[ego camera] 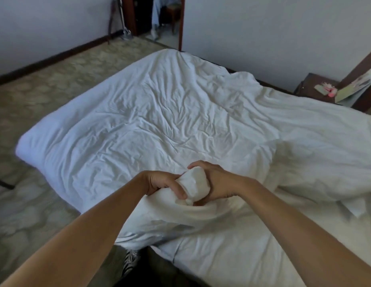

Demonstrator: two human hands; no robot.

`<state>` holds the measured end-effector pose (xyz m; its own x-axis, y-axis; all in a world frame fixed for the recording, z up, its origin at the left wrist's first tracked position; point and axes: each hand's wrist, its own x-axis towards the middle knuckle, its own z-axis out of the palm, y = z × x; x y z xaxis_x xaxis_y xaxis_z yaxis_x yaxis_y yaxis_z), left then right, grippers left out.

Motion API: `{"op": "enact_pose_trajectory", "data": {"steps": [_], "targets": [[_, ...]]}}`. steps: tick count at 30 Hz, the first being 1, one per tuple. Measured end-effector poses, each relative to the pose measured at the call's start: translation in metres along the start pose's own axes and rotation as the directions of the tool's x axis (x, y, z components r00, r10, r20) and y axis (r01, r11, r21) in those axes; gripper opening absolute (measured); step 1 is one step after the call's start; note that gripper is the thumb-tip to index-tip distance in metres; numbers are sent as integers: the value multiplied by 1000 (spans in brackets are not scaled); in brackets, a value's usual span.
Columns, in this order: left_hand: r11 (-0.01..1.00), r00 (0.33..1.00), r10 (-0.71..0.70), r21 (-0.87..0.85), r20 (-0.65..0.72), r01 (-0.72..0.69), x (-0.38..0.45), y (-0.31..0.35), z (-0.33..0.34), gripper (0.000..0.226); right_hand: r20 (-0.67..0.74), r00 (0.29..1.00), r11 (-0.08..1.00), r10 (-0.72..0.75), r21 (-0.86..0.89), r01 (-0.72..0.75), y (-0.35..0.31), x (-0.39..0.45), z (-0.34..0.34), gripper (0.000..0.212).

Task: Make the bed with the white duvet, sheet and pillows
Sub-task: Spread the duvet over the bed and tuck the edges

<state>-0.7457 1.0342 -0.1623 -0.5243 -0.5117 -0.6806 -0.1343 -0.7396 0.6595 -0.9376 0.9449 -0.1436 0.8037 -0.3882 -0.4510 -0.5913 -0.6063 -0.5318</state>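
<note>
- At the bottom centre of the frame, a striped black-and-white shoe (129, 261) stands on the floor beside the bed's near edge.
- Just above the centre bottom, the left hand (159, 184) and right hand (218, 184) meet, both with fingers curled tight round a bunched corner of the crumpled white fabric duvet (159, 112).
- The duvet lies wrinkled across the left and middle of the frame, its left edge overhanging onto the patterned beige floor (35, 100); the white bedsheet (242, 255) shows bare at lower right.
- To do this well, I judge: keep the corner held firmly, lift, and shake it out toward the right.
- At upper right, a dark wooden bedside table (311, 88) bearing papers sits close; a wide swing could catch it.
- No pillows are visible.
</note>
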Motion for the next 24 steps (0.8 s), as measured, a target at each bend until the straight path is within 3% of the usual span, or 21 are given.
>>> {"op": "enact_pose_trajectory", "data": {"steps": [2,4,7,10,15,20,24], "targets": [[998,998,43,-49,-36,-45,-3,-18,23,72,10,1000,999,-1,38,0,1,-19,17,82],[988,991,94,-110,-94,-104,-8,-34,43,82,-99,995,999,11,-52,-16,2,-37,29,71],[971,973,154,-157,-169,-181,-15,-54,72,74,-282,959,972,2,-224,-68,6,-65,41,78],[968,957,188,-125,-220,-219,-17,-68,100,66,-334,942,940,-25,-328,-91,5,-106,50,81],[980,952,177,-42,-248,-193,-13,-87,140,80,-406,909,874,91,-405,-269,3,-171,77,84],[983,962,170,-35,-213,-181,-18,-128,186,58,-404,857,892,319,-178,-416,-22,-223,134,90],[980,966,192,-21,-171,-198,-34,-160,224,35,-504,717,867,481,156,-473,-51,-264,179,87]]}}
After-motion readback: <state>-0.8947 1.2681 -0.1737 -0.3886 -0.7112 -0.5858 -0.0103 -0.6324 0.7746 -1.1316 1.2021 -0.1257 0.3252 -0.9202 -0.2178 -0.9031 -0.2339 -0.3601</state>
